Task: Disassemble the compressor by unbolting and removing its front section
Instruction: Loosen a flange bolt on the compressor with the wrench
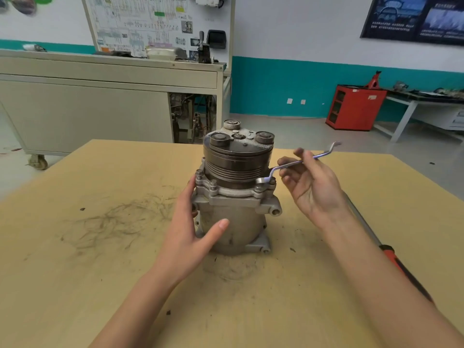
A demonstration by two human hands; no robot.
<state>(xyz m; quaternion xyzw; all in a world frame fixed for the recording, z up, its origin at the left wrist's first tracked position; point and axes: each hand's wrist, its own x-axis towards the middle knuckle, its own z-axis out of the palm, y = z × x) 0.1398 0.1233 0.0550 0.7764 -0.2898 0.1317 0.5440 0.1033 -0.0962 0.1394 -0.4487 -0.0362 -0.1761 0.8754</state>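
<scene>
The compressor stands upright in the middle of the wooden table, its dark grooved pulley and front section on top. Bolts ring the grey flange below the pulley. My left hand holds the grey body from the left, thumb across its front and fingers behind. My right hand pinches the shaft of a silver ring spanner between thumb and fingers. The spanner's lower ring sits on a flange bolt on the right side.
A long tool with a red and black handle lies on the table under my right forearm. Dirt and fine debris are scattered left of the compressor. Beyond the table are a beige workbench, a red cabinet and open floor.
</scene>
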